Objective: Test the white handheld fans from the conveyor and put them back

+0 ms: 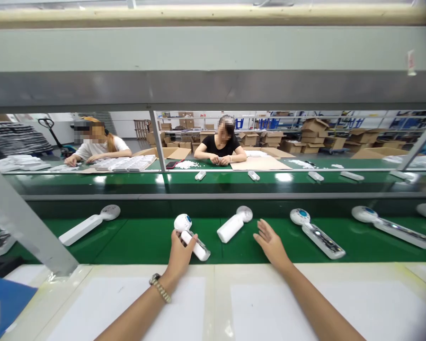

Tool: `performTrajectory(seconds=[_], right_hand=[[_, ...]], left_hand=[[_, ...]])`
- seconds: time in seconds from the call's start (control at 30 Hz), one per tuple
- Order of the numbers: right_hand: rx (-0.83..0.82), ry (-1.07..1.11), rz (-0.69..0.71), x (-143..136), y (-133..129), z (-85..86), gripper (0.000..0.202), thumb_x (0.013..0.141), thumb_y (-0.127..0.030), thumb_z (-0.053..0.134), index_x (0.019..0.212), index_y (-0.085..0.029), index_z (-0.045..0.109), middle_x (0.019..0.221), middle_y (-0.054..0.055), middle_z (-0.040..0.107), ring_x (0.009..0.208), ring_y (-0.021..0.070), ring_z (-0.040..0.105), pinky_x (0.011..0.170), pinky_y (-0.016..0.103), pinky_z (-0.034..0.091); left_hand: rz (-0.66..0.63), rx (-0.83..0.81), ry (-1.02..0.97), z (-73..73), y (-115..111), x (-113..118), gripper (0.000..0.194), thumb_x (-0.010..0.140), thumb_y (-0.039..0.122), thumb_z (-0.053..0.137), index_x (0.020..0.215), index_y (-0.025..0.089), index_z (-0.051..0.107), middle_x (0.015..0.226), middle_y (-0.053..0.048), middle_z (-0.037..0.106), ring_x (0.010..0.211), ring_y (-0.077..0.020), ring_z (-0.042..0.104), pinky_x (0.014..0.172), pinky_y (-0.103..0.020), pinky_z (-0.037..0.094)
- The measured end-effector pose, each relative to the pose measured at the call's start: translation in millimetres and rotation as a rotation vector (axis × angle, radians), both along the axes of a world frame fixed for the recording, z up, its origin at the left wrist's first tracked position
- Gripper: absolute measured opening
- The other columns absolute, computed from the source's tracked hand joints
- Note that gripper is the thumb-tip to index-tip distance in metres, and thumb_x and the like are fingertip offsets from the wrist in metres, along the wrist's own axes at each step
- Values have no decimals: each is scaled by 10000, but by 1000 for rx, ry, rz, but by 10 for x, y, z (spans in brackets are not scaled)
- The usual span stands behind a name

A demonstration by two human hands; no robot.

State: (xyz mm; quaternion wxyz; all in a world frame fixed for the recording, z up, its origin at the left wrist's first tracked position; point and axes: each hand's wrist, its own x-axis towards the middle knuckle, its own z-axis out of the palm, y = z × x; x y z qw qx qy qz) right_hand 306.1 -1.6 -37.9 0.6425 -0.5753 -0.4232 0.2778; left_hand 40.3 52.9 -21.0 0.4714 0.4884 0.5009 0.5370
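My left hand [181,251] is closed around a white device with a round head [200,250] on the green belt. Its head bears a blue centre, and part of a dark inner side shows along the handle; my fingers cover some of it. To the right, my right hand [270,241] is over the belt with fingers spread and nothing in them. Just left of that hand lies a similar white device [231,226], its plain side up. Further right, another device [323,239] shows circuitry inside its open handle.
More such devices lie along the green belt [138,241], including one at left [83,229] and one at right [401,232]. A slanted metal post [28,222] stands at left. White sheets [270,308] cover the near ledge. Two people sit beyond a second belt [230,182].
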Motion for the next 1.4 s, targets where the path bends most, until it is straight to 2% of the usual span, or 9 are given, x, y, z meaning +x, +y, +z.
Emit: performTrajectory(seconds=[0.17, 0.27, 0.33, 0.43, 0.57, 0.7, 0.97, 1.2, 1.4], right_hand=[[-48, -219, -450, 613, -178, 77, 514, 761, -356, 418, 1211, -109, 416, 1256, 176, 472, 1172, 268, 434, 1012, 419, 279], [-187, -317, -663, 1013, -368, 138, 510, 777, -342, 336, 1206, -84, 432, 1302, 212, 409, 1247, 327, 307, 1016, 477, 211], [-328, -347, -674, 1206, -449, 138, 496, 751, -409, 377, 1064, -70, 557, 1152, 262, 528, 1149, 411, 401, 923, 544, 290], [-501, -408, -553, 1310, -477, 105, 452, 618, -536, 548, 792, -135, 663, 800, 219, 651, 876, 454, 553, 724, 542, 399], [-585, -567, -426, 1172, -444, 121, 464, 542, -610, 601, 748, -199, 668, 678, 141, 651, 789, 414, 584, 656, 478, 418], [-395, -19, -369, 815, -408, 213, 435, 470, -540, 722, 689, -185, 600, 597, 87, 624, 786, 382, 591, 679, 464, 435], [-314, 487, 245, -425, -398, 282, 353, 641, -443, 683, 816, -164, 558, 575, 42, 648, 470, 183, 608, 471, 312, 496], [-306, 673, 740, -978, -680, 284, 425, 690, -321, 628, 1074, -227, 470, 999, 62, 631, 569, 176, 652, 445, 287, 505], [-304, 599, 866, -1009, -739, 215, 509, 684, -402, 665, 1111, -248, 435, 1069, 86, 575, 598, 173, 656, 510, 302, 497]], left_hand=[[-58, 368, 453, 96, -199, 40, 639, 787, 337, 574, 1308, 180, 239, 1402, -150, 245, 1319, -281, 206, 1076, -439, 163], [-198, 555, 587, 124, -370, 95, 519, 833, 285, 505, 1297, 208, 287, 1425, -113, 231, 1324, -266, 200, 1076, -429, 195], [-299, 652, 643, 129, -452, 116, 419, 848, 246, 475, 1249, 219, 357, 1408, -101, 275, 1301, -257, 260, 1056, -417, 250], [-438, 724, 699, 133, -509, 127, 322, 856, 205, 446, 1178, 208, 434, 1346, -114, 372, 1245, -249, 357, 1026, -412, 306], [-481, 693, 660, 148, -520, 131, 284, 850, 189, 441, 1130, 204, 489, 1289, -114, 439, 1208, -253, 400, 1019, -422, 318], [-485, 620, 579, 160, -527, 133, 290, 845, 199, 446, 1129, 214, 499, 1300, -101, 430, 1214, -256, 392, 1030, -426, 306], [-495, 609, 524, 137, -520, 138, 447, 817, 207, 507, 1252, 216, 405, 1385, -97, 329, 1280, -260, 306, 1065, -433, 256], [-530, 623, 650, 80, -478, 120, 639, 786, 105, 512, 1355, 272, 273, 1471, -90, 131, 1309, -287, 243, 1037, -454, 298], [-561, 541, 614, 72, -470, 112, 603, 772, 66, 483, 1319, 290, 364, 1472, -68, 143, 1296, -298, 266, 1027, -474, 306]])
